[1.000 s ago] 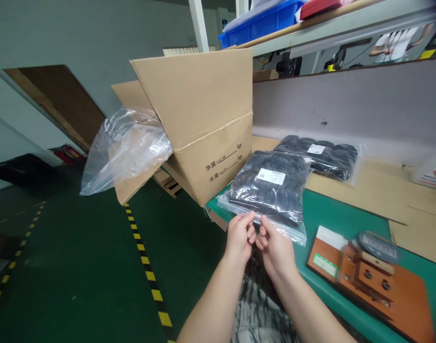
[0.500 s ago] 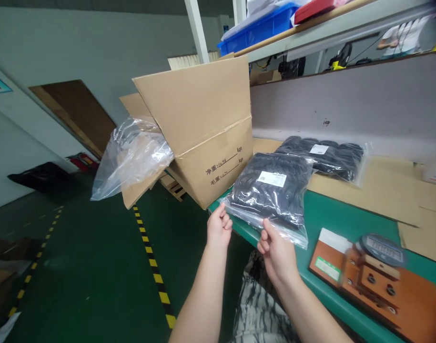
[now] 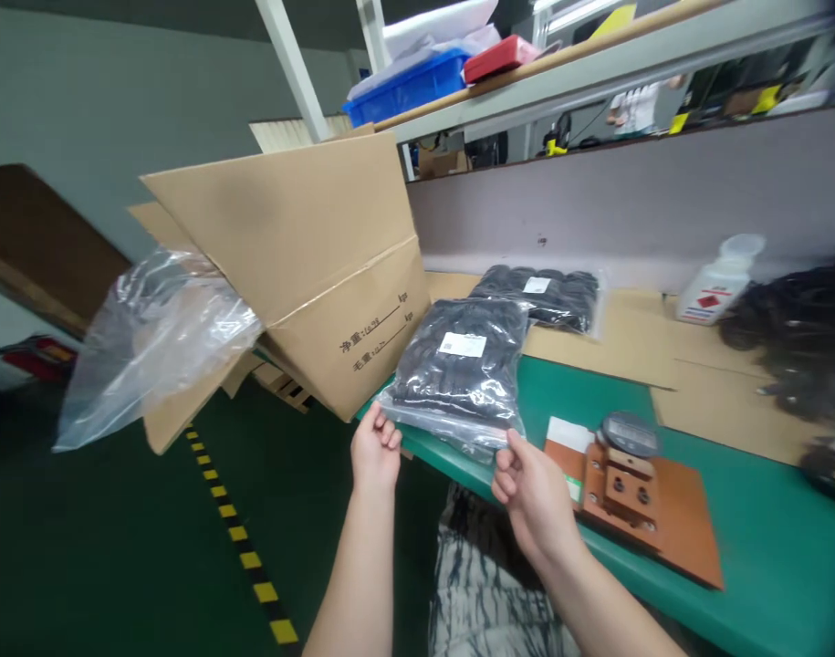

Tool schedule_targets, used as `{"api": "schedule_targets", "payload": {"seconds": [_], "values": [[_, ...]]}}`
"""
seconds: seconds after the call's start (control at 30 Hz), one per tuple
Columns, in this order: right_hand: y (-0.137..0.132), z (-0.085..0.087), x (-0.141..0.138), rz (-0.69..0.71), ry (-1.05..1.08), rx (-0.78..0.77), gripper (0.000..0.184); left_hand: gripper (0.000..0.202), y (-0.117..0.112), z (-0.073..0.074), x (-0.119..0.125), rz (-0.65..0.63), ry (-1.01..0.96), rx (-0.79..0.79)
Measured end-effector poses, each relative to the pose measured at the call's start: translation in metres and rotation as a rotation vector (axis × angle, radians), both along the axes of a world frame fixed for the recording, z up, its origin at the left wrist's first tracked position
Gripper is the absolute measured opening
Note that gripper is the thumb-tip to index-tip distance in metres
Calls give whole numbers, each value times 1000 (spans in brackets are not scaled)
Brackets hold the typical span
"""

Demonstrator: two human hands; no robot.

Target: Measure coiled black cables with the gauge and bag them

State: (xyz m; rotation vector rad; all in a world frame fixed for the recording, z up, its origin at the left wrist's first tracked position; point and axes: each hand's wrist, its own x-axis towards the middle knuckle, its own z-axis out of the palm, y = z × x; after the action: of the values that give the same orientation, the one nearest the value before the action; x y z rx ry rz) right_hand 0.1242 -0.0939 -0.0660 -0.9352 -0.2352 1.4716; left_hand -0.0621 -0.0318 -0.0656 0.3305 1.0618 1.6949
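A clear zip bag [image 3: 458, 383] packed with black ring-like parts lies at the near edge of the green table, a white label on its top. My left hand [image 3: 376, 447] pinches the near left corner of its zip edge. At the near right corner, my right hand [image 3: 530, 484] is closed on the same edge between thumb and fingers. Just behind it rests a second clear bag [image 3: 537, 301] of black rings, also labelled. Left of the bags stands an open cardboard box [image 3: 362, 310], handwritten figures on its side, with a clear plastic liner [image 3: 163, 338] hanging out over the far flap.
A gauge with a round display on an orange base [image 3: 683, 520] sits right of my right hand. Farther right are a white bottle [image 3: 714, 283] and a heap of black rings [image 3: 800, 338]. A shelf holds a blue bin [image 3: 410, 88]. A person [image 3: 636, 109] stands beyond.
The view has swung right, bringing the bottle and ring heap into sight. My right hand has moved along the zip edge to the bag's right corner; the left keeps its corner.
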Motion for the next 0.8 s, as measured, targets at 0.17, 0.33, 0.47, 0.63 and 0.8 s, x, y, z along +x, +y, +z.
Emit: {"api": "schedule_targets", "payload": {"seconds": [0.17,0.33,0.47,0.63,0.8], "values": [[-3,3,11,63,-85,21,49,40,-5,-2,4,-116,76,19],[-30,4,21,208,-140,-3,49,38,-34,-7,-5,-125,91,53],[-52,-8,23,289,-232,-66,50,30,-57,-19,-17,-160,59,56],[-46,-3,14,257,-224,-20,49,27,-57,-24,-32,-262,51,73],[-20,11,9,247,-201,-42,38,28,-31,-5,-58,-494,184,-3]]}}
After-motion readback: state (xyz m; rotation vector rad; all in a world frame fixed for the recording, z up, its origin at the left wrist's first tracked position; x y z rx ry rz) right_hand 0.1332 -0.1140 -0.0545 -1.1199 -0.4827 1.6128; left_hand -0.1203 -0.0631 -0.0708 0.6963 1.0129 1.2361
